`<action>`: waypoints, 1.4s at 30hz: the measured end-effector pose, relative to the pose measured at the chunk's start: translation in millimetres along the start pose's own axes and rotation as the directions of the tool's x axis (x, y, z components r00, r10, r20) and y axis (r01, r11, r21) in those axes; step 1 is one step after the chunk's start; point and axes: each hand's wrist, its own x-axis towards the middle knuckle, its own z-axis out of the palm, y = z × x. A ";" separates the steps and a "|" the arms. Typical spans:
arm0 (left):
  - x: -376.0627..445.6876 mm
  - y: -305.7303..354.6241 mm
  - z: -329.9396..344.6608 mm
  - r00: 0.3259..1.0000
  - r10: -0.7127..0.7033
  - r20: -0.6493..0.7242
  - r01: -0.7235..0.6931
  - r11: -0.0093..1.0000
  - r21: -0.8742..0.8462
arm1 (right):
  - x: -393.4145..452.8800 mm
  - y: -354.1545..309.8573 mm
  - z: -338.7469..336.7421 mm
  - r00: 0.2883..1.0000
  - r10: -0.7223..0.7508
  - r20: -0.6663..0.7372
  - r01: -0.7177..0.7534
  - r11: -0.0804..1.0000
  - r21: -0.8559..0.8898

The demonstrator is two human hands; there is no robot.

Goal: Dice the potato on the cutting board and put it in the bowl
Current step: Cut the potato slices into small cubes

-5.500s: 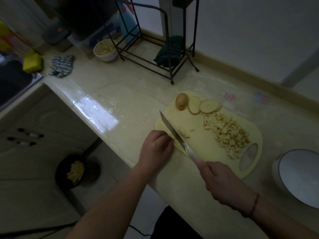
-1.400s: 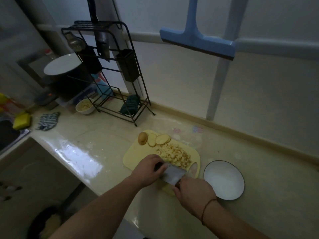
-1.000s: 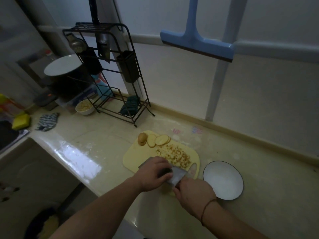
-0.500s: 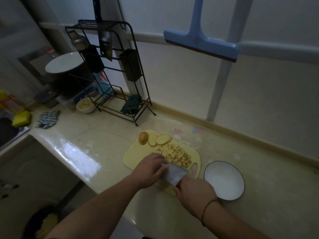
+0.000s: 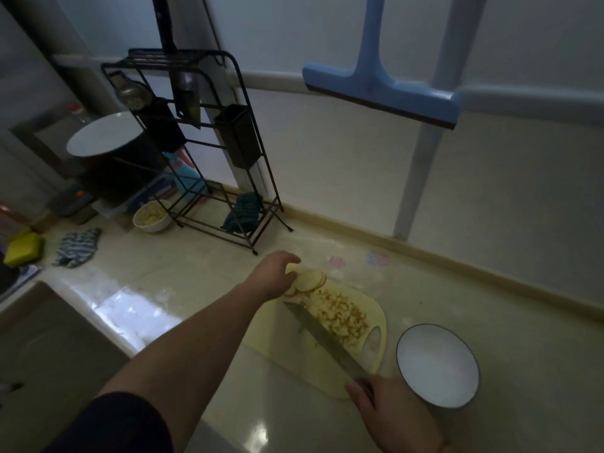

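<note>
A pile of diced potato (image 5: 338, 314) lies on the yellow cutting board (image 5: 376, 308), on the side near the white bowl (image 5: 438, 366). Round potato slices (image 5: 309, 279) lie at the far end of the board. The left hand (image 5: 276, 273) reaches to those slices, its grip curled with the fingertips on them; I cannot tell if it has really got hold of one. The right hand (image 5: 389, 408) has its grip closed around the handle of the knife (image 5: 322, 336). The blade lies along the near edge of the pile, pointing away from the person. The bowl sits on the counter (image 5: 196, 256), just beside the board. Far back stand a black wire rack (image 5: 209, 148) and a small bowl (image 5: 152, 215) with food in it. A yellow sponge (image 5: 24, 248) and a striped cloth (image 5: 76, 246) lie at the left.
</note>
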 end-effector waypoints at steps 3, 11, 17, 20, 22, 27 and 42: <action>23.3 2.1 3.2 0.991 -0.013 0.132 0.004 0.998 0.066 | 1.3 6.0 6.5 0.992 0.118 -0.043 -0.111 0.986 0.127; 39.1 -1.5 34.2 0.968 0.081 0.239 -0.122 0.980 0.159 | 5.6 3.4 0.5 0.961 0.261 -0.095 -0.230 0.940 0.253; 42.5 -5.2 33.5 0.968 0.072 0.239 -0.096 0.991 0.093 | 12.3 3.2 -9.0 0.941 0.337 0.037 -0.335 0.903 0.268; 41.7 -2.4 34.3 0.974 0.068 0.218 -0.087 0.993 0.077 | 8.4 -1.1 -17.7 0.943 0.327 0.065 -0.333 0.903 0.273; 40.7 0.5 35.2 0.974 0.064 0.216 -0.082 0.994 0.074 | 6.1 -2.6 -17.0 0.953 0.293 0.076 -0.302 0.907 0.293; 39.5 4.2 36.1 0.978 0.032 0.207 -0.035 0.999 0.012 | 3.9 0.2 -16.6 0.942 0.317 0.107 -0.334 0.880 0.338; 2.5 -30.9 19.9 0.979 -0.189 -0.081 0.134 0.886 -0.444 | -0.4 -4.1 -2.2 0.938 0.315 0.142 -0.337 0.742 0.580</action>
